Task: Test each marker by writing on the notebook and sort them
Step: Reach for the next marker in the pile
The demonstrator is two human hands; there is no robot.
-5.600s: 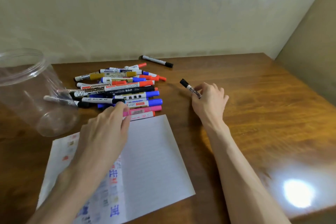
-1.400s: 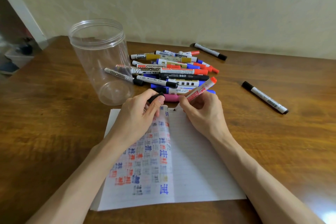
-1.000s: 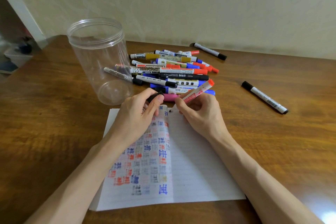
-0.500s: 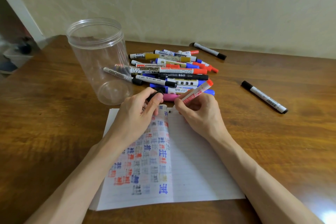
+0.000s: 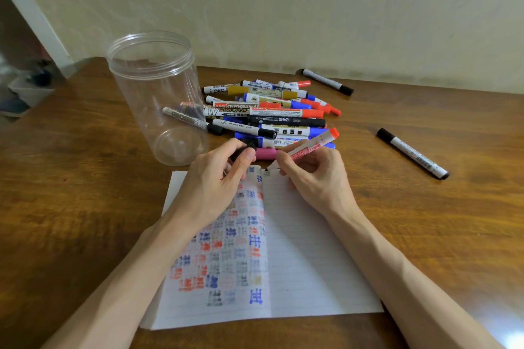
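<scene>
Right grip [image 5: 314, 178] pinches white red-ended plastic marker [image 5: 310, 147], tip at top edge of open lined paper notebook [image 5: 306, 263]. Left grip [image 5: 212, 187] pinches black marker cap [image 5: 244, 150] over notebook's top left page. Marker pile [image 5: 269, 113] lies just beyond notebook.

I see dim, warm light, white glare on the desk [image 5: 425, 221] at lower right, soft blur over the notebook [image 5: 306, 263], and wide-angle bending toward the murky left edge.

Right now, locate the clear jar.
Head view, left of centre: the clear jar stands upright on the table, left of the marker pile, beyond the notebook.
</scene>
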